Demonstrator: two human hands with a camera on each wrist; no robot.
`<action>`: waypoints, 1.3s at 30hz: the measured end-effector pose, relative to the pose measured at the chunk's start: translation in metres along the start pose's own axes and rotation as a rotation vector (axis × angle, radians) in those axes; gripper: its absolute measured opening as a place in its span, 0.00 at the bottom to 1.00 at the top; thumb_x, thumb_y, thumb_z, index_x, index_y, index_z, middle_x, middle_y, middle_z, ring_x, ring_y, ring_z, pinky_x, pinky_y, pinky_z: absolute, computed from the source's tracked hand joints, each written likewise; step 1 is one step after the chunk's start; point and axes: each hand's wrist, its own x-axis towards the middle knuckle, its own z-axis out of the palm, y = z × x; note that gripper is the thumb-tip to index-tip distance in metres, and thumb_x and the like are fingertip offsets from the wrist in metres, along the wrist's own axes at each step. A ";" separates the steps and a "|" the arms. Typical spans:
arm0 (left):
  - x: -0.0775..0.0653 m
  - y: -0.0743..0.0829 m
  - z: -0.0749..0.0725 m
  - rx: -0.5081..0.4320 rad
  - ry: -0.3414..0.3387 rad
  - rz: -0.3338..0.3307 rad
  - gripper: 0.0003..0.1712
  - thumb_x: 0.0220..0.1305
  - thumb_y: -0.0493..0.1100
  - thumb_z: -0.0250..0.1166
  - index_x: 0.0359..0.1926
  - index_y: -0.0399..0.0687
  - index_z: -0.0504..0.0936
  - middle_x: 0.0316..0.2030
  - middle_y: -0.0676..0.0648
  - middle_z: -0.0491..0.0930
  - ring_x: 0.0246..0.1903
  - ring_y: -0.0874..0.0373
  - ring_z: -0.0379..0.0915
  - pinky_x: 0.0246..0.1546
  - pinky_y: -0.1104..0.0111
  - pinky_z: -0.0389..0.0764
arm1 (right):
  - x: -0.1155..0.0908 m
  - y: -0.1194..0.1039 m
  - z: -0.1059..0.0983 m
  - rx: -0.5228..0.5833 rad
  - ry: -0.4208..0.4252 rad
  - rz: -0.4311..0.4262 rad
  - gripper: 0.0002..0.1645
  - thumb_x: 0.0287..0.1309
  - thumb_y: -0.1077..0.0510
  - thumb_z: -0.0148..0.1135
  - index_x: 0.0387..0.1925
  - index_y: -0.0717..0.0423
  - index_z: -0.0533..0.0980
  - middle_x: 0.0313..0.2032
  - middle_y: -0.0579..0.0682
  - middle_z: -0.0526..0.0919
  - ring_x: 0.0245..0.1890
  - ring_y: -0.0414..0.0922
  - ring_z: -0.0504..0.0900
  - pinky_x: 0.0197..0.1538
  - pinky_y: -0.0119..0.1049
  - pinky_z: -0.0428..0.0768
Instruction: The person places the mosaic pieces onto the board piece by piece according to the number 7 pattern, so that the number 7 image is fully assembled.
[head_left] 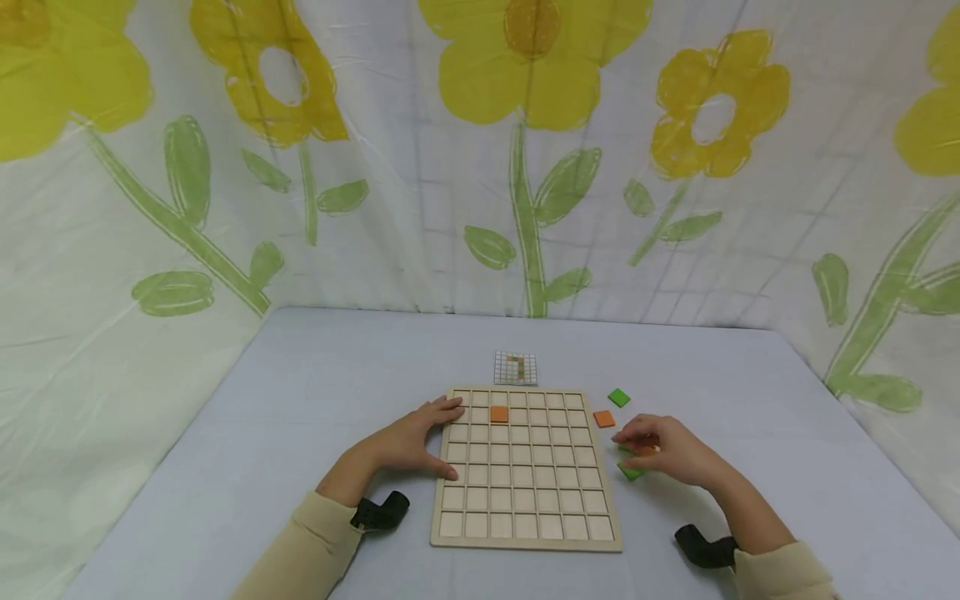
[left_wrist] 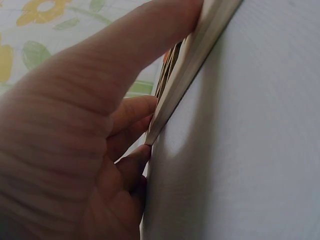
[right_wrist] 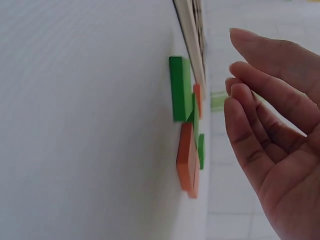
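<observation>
A wooden grid board (head_left: pixel 525 547) lies flat on the table, with one orange square tile (head_left: pixel 498 414) in a cell near its top. Along the board's left edge rests my left hand (head_left: pixel 401 437), thumb and fingers spread apart and touching the rim. My right hand (head_left: pixel 671 450) hovers above loose tiles at the board's right, fingers loosely bent with nothing between them. Below it, a green tile (right_wrist: pixel 180 90) and an orange tile (right_wrist: pixel 186 157) show in the right wrist view; the hand partly covers this group in the head view.
A small printed grid card (head_left: pixel 515 367) with coloured squares sits just behind the board. Another orange tile (head_left: pixel 604 419) and a green tile (head_left: pixel 618 397) lie off the board's upper right. A flower-printed curtain (head_left: pixel 420 217) hangs behind the white table (head_left: pixel 337 358).
</observation>
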 end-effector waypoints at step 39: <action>0.000 0.001 -0.001 0.018 -0.003 0.004 0.55 0.41 0.60 0.74 0.69 0.50 0.60 0.72 0.50 0.50 0.73 0.45 0.37 0.70 0.46 0.47 | -0.012 0.004 0.001 -0.106 -0.074 0.021 0.13 0.44 0.62 0.71 0.36 0.59 0.81 0.35 0.46 0.79 0.31 0.30 0.74 0.34 0.27 0.78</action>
